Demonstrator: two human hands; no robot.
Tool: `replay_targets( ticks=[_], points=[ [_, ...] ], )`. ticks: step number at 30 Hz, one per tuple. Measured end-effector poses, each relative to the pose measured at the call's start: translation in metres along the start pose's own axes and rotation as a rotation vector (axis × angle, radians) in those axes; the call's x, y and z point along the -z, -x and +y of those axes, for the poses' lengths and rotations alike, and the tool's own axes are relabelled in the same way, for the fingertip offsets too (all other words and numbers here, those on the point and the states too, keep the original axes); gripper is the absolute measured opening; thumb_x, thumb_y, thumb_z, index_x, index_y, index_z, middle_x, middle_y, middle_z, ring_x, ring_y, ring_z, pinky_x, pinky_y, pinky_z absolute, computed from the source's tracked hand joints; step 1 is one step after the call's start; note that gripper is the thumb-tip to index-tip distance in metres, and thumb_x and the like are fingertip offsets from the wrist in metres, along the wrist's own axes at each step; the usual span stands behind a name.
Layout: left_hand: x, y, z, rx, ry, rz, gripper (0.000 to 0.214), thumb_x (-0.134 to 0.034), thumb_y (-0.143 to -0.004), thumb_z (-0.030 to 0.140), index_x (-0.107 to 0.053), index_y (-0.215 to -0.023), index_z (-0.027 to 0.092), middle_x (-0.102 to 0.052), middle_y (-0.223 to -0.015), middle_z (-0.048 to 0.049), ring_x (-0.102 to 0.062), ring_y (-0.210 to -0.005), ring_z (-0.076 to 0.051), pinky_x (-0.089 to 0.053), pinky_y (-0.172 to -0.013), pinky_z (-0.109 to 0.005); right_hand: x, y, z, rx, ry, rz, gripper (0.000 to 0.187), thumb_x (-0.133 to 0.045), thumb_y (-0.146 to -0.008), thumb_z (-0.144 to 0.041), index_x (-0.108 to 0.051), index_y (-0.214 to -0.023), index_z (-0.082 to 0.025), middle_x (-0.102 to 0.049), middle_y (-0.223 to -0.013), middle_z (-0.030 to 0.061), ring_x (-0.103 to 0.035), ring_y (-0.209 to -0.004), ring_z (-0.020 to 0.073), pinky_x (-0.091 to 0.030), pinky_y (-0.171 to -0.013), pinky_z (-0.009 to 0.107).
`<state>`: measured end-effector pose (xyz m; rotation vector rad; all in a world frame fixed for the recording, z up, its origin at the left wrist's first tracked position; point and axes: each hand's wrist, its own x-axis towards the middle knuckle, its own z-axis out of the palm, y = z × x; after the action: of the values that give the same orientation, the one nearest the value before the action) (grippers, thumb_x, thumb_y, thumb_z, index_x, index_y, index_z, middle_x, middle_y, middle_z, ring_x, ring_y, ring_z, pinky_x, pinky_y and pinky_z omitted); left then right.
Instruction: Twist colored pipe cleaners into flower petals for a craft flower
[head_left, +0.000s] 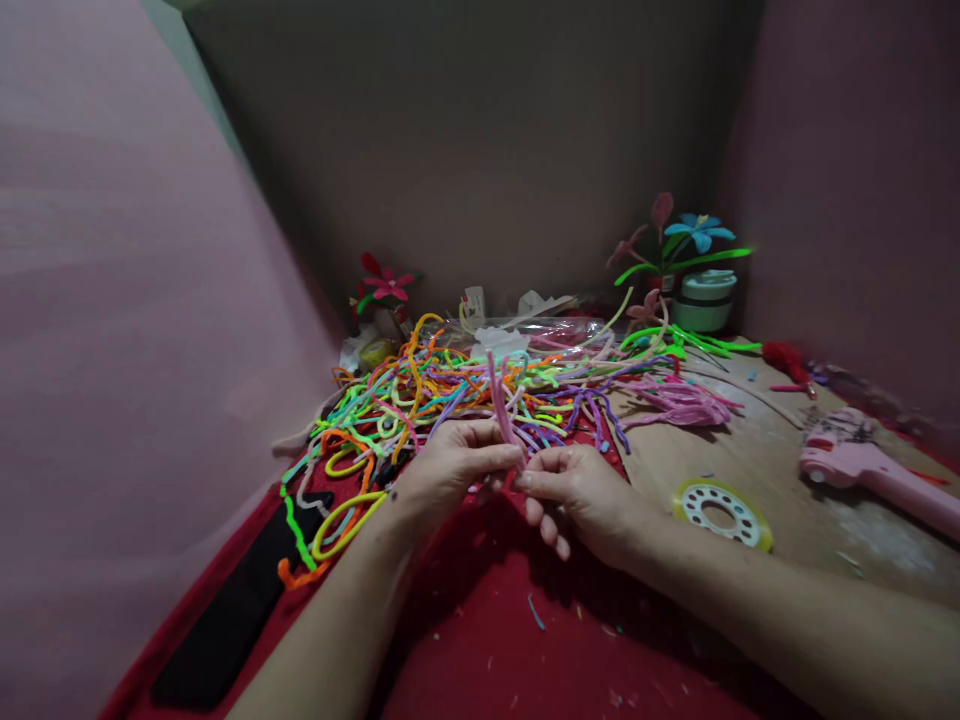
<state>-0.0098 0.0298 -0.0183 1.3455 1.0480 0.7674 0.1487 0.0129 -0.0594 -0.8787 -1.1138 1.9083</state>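
Note:
In the middle of the head view, my left hand [469,460] pinches a few pink pipe cleaners [498,398] between thumb and fingers. Their upper ends stick up above the hand. My right hand [574,490] meets it from the right, thumb and index finger closed on the lower part of the same pink strands. The other fingers of that hand are loosely curled. Where the fingertips come together, the strands are partly hidden. Just behind both hands lies a tangled heap of colourful pipe cleaners [427,385], in orange, green, yellow, purple and white.
A roll of tape [721,514] and a pink glue gun [847,455] lie on the brown board [652,470] at right. Handmade flowers [701,232] stand behind, beside a pale green container [705,300]. A black flat object [232,610] rests on the red cloth [480,620] at left.

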Motion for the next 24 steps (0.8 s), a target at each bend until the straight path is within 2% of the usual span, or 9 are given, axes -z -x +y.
replay_targets(
  ticks=[2, 6, 11, 14, 18, 21, 24],
  points=[
    [-0.008, -0.001, -0.001, -0.032, -0.062, 0.078, 0.018, -0.065, -0.072, 0.027, -0.061, -0.067, 0.01, -0.055, -0.055, 0.0002, -0.045, -0.044, -0.005, -0.031, -0.042, -0.017, 0.001, 0.0, 0.0, 0.007, -0.017, -0.026, 0.02, -0.063, -0.07, -0.031, -0.055, -0.066, -0.013, -0.059, -0.05, -0.0007, -0.049, -0.033, 0.0072, -0.036, -0.028, 0.016],
    [-0.011, -0.003, -0.003, -0.086, -0.009, 0.18, 0.021, -0.063, -0.074, 0.031, -0.057, -0.065, 0.013, -0.053, -0.051, 0.0022, -0.043, -0.04, -0.005, -0.029, -0.038, -0.017, 0.001, -0.001, 0.0, 0.032, -0.055, -0.066, 0.021, -0.063, -0.071, -0.032, -0.059, -0.073, -0.011, -0.063, -0.059, 0.0035, -0.053, -0.039, 0.0083, -0.04, -0.033, 0.017],
    [-0.01, -0.001, -0.003, -0.084, 0.017, 0.163, 0.02, -0.064, -0.074, 0.031, -0.055, -0.068, 0.014, -0.052, -0.052, 0.0032, -0.042, -0.038, -0.004, -0.029, -0.035, -0.016, 0.0, 0.0, 0.0, 0.018, -0.048, -0.055, 0.018, -0.06, -0.071, -0.029, -0.058, -0.069, -0.011, -0.064, -0.058, 0.005, -0.053, -0.038, 0.0091, -0.04, -0.033, 0.018],
    [-0.014, -0.001, -0.002, -0.034, 0.04, 0.135, 0.019, -0.065, -0.073, 0.03, -0.057, -0.07, 0.012, -0.054, -0.052, 0.0024, -0.042, -0.037, -0.004, -0.029, -0.034, -0.015, -0.001, 0.002, -0.002, 0.025, -0.019, -0.031, 0.018, -0.061, -0.071, -0.029, -0.06, -0.07, -0.011, -0.062, -0.056, 0.0031, -0.052, -0.039, 0.0079, -0.039, -0.033, 0.017],
    [-0.019, -0.002, -0.002, 0.043, 0.208, 0.132, 0.021, -0.066, -0.07, 0.028, -0.053, -0.065, 0.013, -0.047, -0.042, 0.0056, -0.036, -0.029, -0.004, -0.027, -0.028, -0.015, -0.002, 0.003, -0.005, 0.071, 0.002, 0.0, 0.023, -0.065, -0.071, -0.034, -0.061, -0.073, -0.012, -0.061, -0.055, 0.0011, -0.051, -0.04, 0.0069, -0.038, -0.035, 0.016],
    [-0.02, -0.003, -0.002, 0.021, 0.262, 0.15, 0.02, -0.066, -0.069, 0.026, -0.052, -0.064, 0.013, -0.047, -0.04, 0.0059, -0.036, -0.027, -0.004, -0.027, -0.026, -0.015, 0.0, 0.003, -0.005, 0.092, 0.006, 0.005, 0.024, -0.067, -0.069, -0.035, -0.061, -0.072, -0.012, -0.061, -0.057, 0.0016, -0.052, -0.04, 0.0074, -0.038, -0.036, 0.017],
    [-0.018, -0.002, -0.002, -0.015, 0.247, 0.167, 0.018, -0.066, -0.07, 0.026, -0.053, -0.068, 0.013, -0.049, -0.042, 0.0055, -0.04, -0.029, -0.005, -0.03, -0.027, -0.015, 0.002, 0.001, -0.004, 0.094, -0.007, -0.05, 0.027, -0.066, -0.07, -0.037, -0.063, -0.073, -0.011, -0.062, -0.061, 0.0032, -0.053, -0.044, 0.008, -0.04, -0.039, 0.018]
  ],
)
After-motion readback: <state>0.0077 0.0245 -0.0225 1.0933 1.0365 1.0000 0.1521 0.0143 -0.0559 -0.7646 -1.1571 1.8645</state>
